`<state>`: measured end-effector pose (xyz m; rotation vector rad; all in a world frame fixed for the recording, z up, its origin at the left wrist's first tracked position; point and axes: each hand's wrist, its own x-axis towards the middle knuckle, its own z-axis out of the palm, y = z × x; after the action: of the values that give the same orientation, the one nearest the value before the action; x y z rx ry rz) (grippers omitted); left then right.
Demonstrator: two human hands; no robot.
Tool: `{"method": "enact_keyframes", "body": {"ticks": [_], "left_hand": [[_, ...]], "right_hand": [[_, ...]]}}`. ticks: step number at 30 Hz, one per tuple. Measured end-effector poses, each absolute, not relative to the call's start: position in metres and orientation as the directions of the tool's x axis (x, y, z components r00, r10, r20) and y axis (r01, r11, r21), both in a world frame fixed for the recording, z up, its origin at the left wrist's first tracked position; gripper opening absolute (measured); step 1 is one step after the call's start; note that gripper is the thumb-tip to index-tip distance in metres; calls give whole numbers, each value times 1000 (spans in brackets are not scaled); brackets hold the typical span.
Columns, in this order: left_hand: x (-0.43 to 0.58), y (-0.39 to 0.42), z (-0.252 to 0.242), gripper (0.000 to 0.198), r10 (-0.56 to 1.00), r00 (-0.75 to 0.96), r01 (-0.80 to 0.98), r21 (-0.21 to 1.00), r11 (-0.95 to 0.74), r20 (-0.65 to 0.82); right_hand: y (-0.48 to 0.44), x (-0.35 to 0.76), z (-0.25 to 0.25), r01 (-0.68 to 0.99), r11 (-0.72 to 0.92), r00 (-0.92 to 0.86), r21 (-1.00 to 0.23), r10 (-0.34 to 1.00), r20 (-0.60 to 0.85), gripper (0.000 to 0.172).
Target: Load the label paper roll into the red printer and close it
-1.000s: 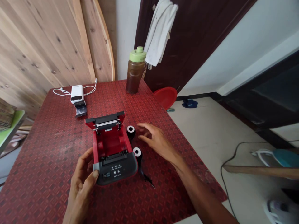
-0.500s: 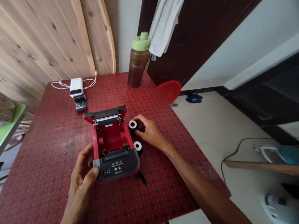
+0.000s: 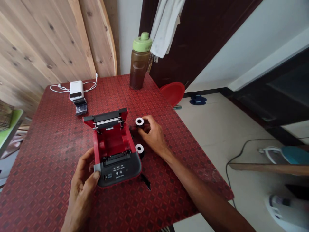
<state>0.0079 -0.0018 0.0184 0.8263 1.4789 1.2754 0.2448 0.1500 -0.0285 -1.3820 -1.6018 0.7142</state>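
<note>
A small red and black printer (image 3: 118, 170) sits on the table, its lid (image 3: 106, 120) raised and its red inner bay (image 3: 114, 140) bare. My left hand (image 3: 82, 190) grips the printer's near left corner, thumb on the front panel and fingers along the side. To the right of the printer, my right hand (image 3: 154, 135) pinches a black roll with a white core (image 3: 139, 121) between thumb and fingers. A second such roll (image 3: 139, 149) stands against the printer's right side, nearer to me. From beneath the printer's front right corner a black strip (image 3: 146, 182) sticks out.
A white device (image 3: 76, 89) with a cable and a dark crumpled strip lies at the table's far left. The brown bottle with a green lid (image 3: 140, 64) stands at the far edge. Beyond the right edge are a red basin (image 3: 172, 93) and slippers (image 3: 198, 99).
My right hand has moved the held roll slightly right and away from me, off the printer's side. My left hand keeps its grip. The whole view has shifted a little.
</note>
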Motion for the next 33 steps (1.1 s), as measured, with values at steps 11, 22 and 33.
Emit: {"method": "enact_keyframes", "body": {"ticks": [11, 22, 33], "left_hand": [[7, -5, 17, 61, 940, -253, -106, 972, 209, -230], [6, -6, 13, 56, 973, -152, -190, 971, 143, -173], [6, -6, 16, 58, 969, -150, -213, 964, 161, -196]], "right_hand": [[108, 287, 93, 384, 443, -504, -810, 836, 218, 27], [101, 174, 78, 716, 696, -695, -49, 718, 36, 21], [121, 164, 65, 743, 646, -663, -176, 747, -53, 21]]}}
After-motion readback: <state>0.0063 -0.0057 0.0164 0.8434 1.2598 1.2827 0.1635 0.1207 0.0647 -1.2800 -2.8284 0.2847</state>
